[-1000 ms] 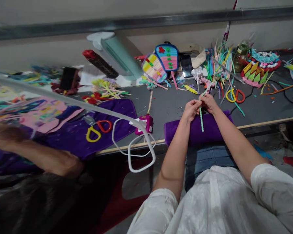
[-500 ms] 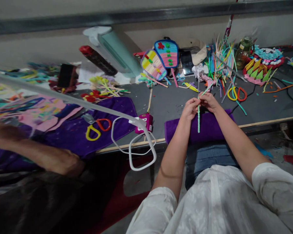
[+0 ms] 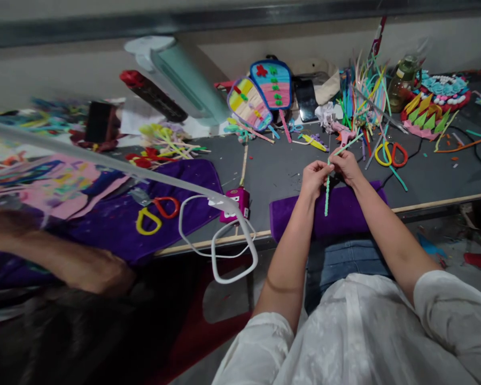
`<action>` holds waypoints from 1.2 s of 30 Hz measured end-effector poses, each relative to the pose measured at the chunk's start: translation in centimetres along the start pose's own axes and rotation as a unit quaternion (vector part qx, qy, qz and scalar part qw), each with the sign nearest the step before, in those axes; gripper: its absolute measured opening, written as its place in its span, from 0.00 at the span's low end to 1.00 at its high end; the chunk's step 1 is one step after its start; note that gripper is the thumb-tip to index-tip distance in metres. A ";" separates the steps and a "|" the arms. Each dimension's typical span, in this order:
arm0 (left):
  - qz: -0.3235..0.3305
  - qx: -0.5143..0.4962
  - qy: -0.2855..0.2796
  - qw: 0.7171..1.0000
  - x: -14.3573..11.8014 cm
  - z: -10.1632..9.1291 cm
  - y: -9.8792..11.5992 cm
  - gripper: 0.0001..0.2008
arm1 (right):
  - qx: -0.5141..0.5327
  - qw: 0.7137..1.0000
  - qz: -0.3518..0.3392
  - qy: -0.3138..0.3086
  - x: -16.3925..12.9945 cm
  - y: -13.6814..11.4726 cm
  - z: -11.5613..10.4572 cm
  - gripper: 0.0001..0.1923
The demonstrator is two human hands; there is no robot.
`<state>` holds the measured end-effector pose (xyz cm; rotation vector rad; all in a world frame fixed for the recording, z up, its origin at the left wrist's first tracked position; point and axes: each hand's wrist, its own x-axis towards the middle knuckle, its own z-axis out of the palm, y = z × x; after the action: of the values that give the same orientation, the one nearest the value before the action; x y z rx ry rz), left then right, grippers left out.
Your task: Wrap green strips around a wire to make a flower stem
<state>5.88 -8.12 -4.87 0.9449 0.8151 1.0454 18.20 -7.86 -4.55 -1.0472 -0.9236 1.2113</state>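
Between my hands is a light green pipe cleaner (image 3: 327, 199), its twisted, beaded-looking length hanging down in front of a folded purple towel (image 3: 348, 214). My left hand (image 3: 316, 176) pinches it near the top of that length. Close beside, my right hand (image 3: 343, 166) grips the straight part, which sticks out up and to the right. Just beyond my fingers lies a pink glue gun (image 3: 343, 133), partly covered by the strand. Scissors with yellow and red handles (image 3: 390, 155) rest to the right of my right hand.
Bundled pipe cleaners (image 3: 364, 96), a glass jar (image 3: 403, 80) and two fan-shaped crafts (image 3: 271, 85) stand along the back. A white lamp arm (image 3: 144, 171) crosses on the left, over a purple cloth (image 3: 192, 182). Another person's arm (image 3: 64, 256) reaches in at far left.
The free end of the pipe cleaner has swung outward to the right, now showing longer past my right hand. Both hands stay close together; the view has shifted slightly.
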 end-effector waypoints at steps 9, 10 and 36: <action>-0.007 -0.035 0.004 0.999 -0.9 0.6 1.3 0.17 | 0.057 0.996 0.057 -0.048 -0.7 -1.3 0.5 0.10; -0.016 -0.047 0.005 0.999 -1.1 0.7 1.4 0.17 | 0.060 0.995 0.063 -0.049 -0.8 -1.5 0.6 0.10; -0.131 0.007 -0.037 0.991 0.5 0.0 1.9 0.19 | -0.070 0.997 0.019 0.003 0.0 -1.5 1.4 0.09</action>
<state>5.35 -7.29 -3.22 0.8573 0.8602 0.7729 17.27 -7.76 -2.73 -1.1841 -0.9998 1.1866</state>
